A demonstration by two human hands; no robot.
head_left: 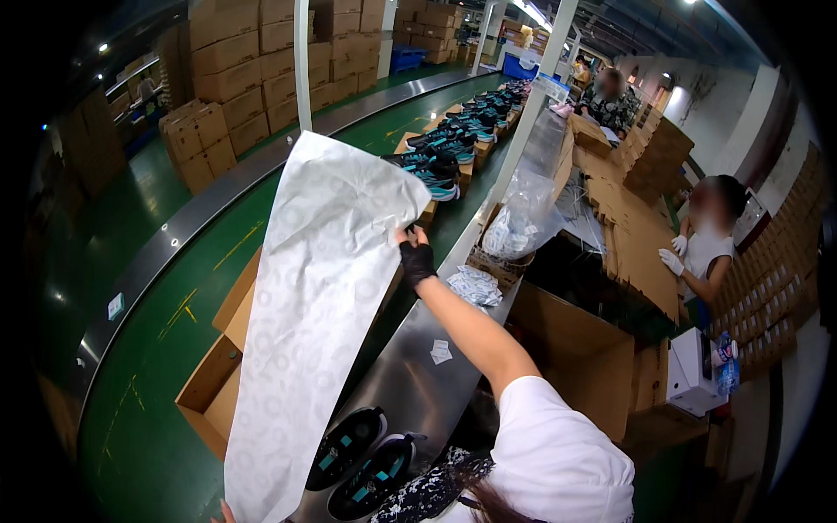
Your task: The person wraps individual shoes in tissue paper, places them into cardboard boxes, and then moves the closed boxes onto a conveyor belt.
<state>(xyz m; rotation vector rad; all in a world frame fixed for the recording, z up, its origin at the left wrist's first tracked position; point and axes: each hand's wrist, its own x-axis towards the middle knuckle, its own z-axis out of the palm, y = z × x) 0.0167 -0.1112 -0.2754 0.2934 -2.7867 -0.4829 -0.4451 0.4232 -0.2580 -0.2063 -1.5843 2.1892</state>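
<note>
Now left hand (227, 512) and right hand (417, 256) hold paper (309, 296) near a box (509, 271) of sachets (507, 237).

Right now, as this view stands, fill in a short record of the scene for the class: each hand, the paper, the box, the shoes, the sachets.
Right hand: black fingerless glove, gripping the paper sheet's right edge
Left hand: fingertips only, by the sheet's lower end; grip unclear
Paper sheet: white, faintly patterned, creased
Cardboard box: open, partly hidden behind the sheet
Two nearest shoes: black with teal, lower edge of view
Sachets: white, piled on the metal bench
</note>
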